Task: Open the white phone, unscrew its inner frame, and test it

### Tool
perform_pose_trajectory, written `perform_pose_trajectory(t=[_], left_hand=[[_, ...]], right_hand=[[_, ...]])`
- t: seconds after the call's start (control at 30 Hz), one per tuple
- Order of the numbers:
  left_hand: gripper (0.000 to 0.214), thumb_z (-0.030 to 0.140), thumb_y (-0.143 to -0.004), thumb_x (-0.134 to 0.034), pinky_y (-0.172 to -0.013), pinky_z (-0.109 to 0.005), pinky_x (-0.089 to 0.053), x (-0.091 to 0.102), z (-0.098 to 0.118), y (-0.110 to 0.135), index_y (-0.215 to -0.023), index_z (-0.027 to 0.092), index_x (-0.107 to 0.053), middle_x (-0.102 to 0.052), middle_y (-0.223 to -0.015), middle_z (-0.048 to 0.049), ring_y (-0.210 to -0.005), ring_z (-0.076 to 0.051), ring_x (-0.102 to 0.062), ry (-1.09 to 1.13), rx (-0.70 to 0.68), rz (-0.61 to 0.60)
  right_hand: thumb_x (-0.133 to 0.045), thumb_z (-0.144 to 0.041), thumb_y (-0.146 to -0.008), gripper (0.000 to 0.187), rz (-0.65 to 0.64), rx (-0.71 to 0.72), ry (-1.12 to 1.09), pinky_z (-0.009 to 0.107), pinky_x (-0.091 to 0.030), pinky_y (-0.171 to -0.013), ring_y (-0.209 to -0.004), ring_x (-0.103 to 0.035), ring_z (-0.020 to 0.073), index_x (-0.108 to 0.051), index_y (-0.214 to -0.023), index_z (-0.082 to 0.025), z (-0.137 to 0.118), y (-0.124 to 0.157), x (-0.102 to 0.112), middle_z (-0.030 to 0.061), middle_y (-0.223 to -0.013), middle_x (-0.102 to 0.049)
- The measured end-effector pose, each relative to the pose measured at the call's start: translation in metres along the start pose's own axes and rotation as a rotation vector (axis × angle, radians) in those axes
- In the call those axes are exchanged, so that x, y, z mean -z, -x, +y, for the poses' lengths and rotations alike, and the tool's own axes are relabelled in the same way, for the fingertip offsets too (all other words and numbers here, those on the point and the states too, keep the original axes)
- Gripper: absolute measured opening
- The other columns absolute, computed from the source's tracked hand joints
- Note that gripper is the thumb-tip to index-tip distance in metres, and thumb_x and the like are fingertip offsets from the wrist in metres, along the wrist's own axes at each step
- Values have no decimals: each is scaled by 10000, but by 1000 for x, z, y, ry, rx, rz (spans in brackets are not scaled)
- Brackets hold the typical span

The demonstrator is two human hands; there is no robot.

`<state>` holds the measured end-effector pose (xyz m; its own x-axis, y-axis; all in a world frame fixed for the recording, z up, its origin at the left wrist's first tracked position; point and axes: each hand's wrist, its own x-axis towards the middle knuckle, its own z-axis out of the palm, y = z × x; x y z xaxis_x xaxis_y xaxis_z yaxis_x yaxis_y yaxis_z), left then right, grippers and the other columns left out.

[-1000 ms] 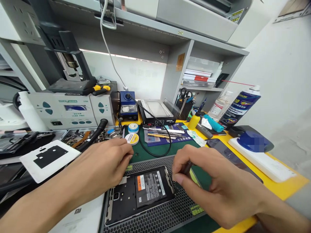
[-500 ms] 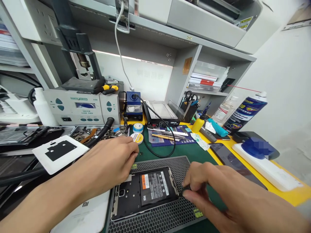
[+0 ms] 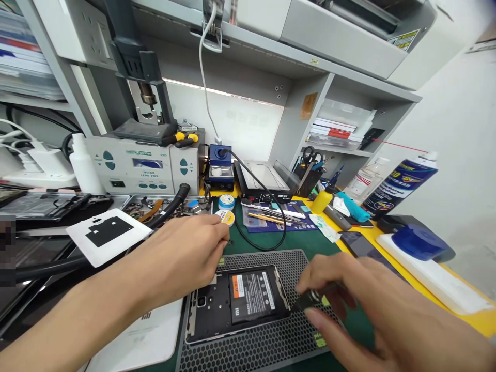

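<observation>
At nine o'clock from the right hand (image 3: 382, 297), gripping a dark tool (image 3: 308, 299), the opened Mi phone (image 3: 238, 305) lay lengthwise nine-to-three, nearer the left hand (image 3: 194, 250), fingers closed, contents hidden.

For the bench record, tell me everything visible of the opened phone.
The opened phone lies flat, back up, on a honeycomb mat. Its black, plastic-looking inside has a thin metallic rim. A camera sits near the left end; a dark battery with white print and an orange patch fills much of the right. The left hand overlaps its far edge in view; the right hand holds a dark tool near its right end. Contact is unclear.
</observation>
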<state>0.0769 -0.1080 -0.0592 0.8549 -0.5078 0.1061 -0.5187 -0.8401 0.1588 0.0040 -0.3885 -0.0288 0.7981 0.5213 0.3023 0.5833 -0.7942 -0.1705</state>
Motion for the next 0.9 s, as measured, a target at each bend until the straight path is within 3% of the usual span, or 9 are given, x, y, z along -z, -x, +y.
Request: perform_pose_trajectory(t=[0.1,0.23,0.33,0.4,0.5,0.63,0.77,0.9], left_hand=[[272,303,-964,-372,-640,-371,-412,0,-1,0,-819,233,-591,-635,-868,-44,-757,-218,-617,-3,-9,6],[282,315,-969,-361,-647,-375,-418,-2,-3,0,-842,239,-601,-644,-882,-45,-771,-222,-629,-12,-14,19],[287,319,-973,-359,-645,-374,-417,-3,-3,0,-837,238,-599,-648,-878,-44,-766,-219,-634,-11,-21,26],[289,317,-973,-363,-638,-372,-411,-3,-3,0,-827,236,-599,-648,-871,-46,-761,-219,-633,-14,-23,31],[292,315,-971,-363,-623,-370,-400,-2,-2,1,-827,233,-603,-649,-872,-53,-756,-222,-630,-23,-18,31],[287,306,-968,-372,-610,-364,-387,-1,-1,1,-825,230,-609,-647,-858,-59,-745,-221,-624,-24,-23,38],[274,297,-961,-387,-601,-360,-375,-1,-1,1,-816,229,-610,-646,-848,-59,-730,-217,-614,-23,-28,48],[271,295,-961,-384,-591,-358,-365,-1,-1,2,-811,231,-601,-647,-853,-59,-736,-223,-614,-20,-30,45]], right_hand=[[-593,-324,-957,120,-77,41,63,239,-415,-460,-581,-602,161,-490,-990,-270,0,-8,3,-44,-648,-571],[-611,-181,-877,229,-146,103,70,237,-445,-489,-573,-593,142,-467,-1032,-269,-3,-13,11,-36,-756,-610],[-638,-235,-879,223,-82,102,84,243,-430,-466,-637,-624,168,-464,-1016,-263,-5,-13,13,-16,-778,-625],[-608,-230,-906,172,-97,89,72,240,-439,-477,-645,-626,164,-470,-1004,-263,-6,-13,13,-15,-775,-632],[-607,-171,-860,258,-146,99,33,248,-489,-544,-683,-642,168,-486,-1068,-266,-5,-13,13,-3,-838,-663],[-625,-237,-878,184,-75,68,70,268,-466,-520,-662,-636,188,-492,-1002,-265,-3,-13,11,-7,-759,-636],[-601,-199,-852,267,-84,54,15,289,-518,-635,-748,-653,194,-499,-1085,-280,-3,-12,9,0,-875,-664],[-584,-207,-883,195,-79,69,-14,288,-513,-623,-707,-642,178,-501,-1042,-283,-5,-12,7,-13,-849,-664]])
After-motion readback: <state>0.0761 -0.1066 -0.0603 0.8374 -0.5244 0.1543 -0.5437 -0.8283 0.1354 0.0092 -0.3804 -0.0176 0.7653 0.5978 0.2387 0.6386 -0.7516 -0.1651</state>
